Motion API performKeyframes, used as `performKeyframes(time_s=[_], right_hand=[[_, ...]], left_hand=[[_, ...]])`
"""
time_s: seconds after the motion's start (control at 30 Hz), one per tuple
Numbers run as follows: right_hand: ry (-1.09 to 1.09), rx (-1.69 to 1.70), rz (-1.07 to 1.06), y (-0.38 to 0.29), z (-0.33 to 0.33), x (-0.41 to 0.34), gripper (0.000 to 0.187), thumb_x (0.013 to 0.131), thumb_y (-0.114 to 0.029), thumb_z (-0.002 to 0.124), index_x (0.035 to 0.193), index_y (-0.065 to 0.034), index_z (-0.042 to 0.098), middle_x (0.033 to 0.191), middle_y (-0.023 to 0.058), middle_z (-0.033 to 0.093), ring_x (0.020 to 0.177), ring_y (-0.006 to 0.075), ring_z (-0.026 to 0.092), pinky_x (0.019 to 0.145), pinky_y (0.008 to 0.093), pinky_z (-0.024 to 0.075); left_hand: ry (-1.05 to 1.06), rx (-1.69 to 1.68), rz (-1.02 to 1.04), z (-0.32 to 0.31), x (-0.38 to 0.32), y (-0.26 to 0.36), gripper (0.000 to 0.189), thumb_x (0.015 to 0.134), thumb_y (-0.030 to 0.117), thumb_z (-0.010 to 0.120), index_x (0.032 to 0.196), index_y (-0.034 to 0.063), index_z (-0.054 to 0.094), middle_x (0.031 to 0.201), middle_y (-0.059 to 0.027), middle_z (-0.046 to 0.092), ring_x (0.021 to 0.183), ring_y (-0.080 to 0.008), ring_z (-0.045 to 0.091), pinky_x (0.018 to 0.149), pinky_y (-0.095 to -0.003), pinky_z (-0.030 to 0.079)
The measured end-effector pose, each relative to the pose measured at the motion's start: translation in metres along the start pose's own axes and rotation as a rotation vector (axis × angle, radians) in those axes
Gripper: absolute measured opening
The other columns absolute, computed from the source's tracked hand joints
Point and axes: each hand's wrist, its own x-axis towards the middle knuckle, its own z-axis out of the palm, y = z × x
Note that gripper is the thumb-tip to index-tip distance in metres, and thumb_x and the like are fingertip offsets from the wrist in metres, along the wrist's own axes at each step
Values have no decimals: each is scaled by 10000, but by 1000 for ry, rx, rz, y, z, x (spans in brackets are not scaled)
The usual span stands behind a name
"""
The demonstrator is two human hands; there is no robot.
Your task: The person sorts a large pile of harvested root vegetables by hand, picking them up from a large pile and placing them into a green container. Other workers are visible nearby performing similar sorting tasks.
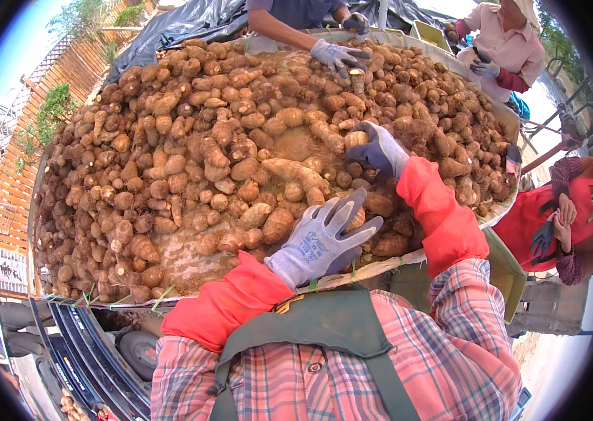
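Note:
A broad heap of brown taro corms [175, 163], many with hairy roots, lies before me. My right hand [380, 150], in a grey-purple work glove, has its thumb and fingers around the end of one taro corm [356, 139] low over the pile. Nearer to me, my left hand [323, 237] wears a matching glove. Its fingers are spread over a taro corm [355, 218] at the near side of the heap, partly covering it; no firm hold shows. Red sleeve covers [436, 210] cover both my forearms.
Across the heap, a co-worker's gloved hand [336, 55] reaches onto the corms. Two more people stand at the right, one in a red apron [533, 221]. Yellowish crates [504, 273] sit by the heap's edge. Black metal rails [91, 358] and a wheel [138, 351] are at lower left.

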Motion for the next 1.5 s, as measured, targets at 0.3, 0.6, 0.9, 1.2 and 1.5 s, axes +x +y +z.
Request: performKeyframes(time_s=[0.3, 0.6, 0.9, 1.2, 1.5], right_hand=[[46, 538, -122, -40, -14, -105, 459, 906, -170, 754, 1312, -73, 563, 917, 18, 654, 776, 104, 627, 688, 263, 524], [-63, 535, -54, -13, 29, -144, 417, 913, -149, 738, 1284, -58, 572, 973, 11, 647, 819, 89, 640, 669, 246, 537], [198, 381, -216, 62, 47, -132, 479, 867, -206, 754, 1283, -11, 622, 1199, 187, 693, 1086, 279, 686, 931, 384, 537], [63, 396, -182, 52, 31, -133, 258, 987, -199, 660, 1138, 7, 696, 1019, 67, 693, 947, 132, 621, 851, 297, 509], [-193, 1227, -99, 49, 16, -137, 641, 948, -48, 568, 1546, -66, 338, 1291, 113, 568, 951, 105, 617, 829, 265, 524]], left_hand=[[11, -213, -665, 11, 55, -80, 737, 905, 558, 663, 1519, 190, 484, 1627, -247, 285, 1483, -468, 280, 1193, -603, 229], [227, -1192, -658, -3, 53, -38, 485, 924, 190, 719, 1316, 21, 488, 1092, -94, 630, 951, -157, 595, 814, -302, 515], [222, -596, -47, 6, 86, -30, 508, 899, 211, 748, 1357, 60, 588, 1348, -172, 599, 1240, -362, 588, 1012, -419, 498], [-281, -591, -919, 53, 81, -178, 609, 945, 201, 684, 1502, 73, 472, 1285, -168, 663, 1146, -276, 657, 907, -334, 533], [165, -1313, -713, -19, 81, -75, 604, 1011, 214, 568, 1534, -10, 366, 1171, -86, 651, 950, -149, 658, 795, -298, 549]])
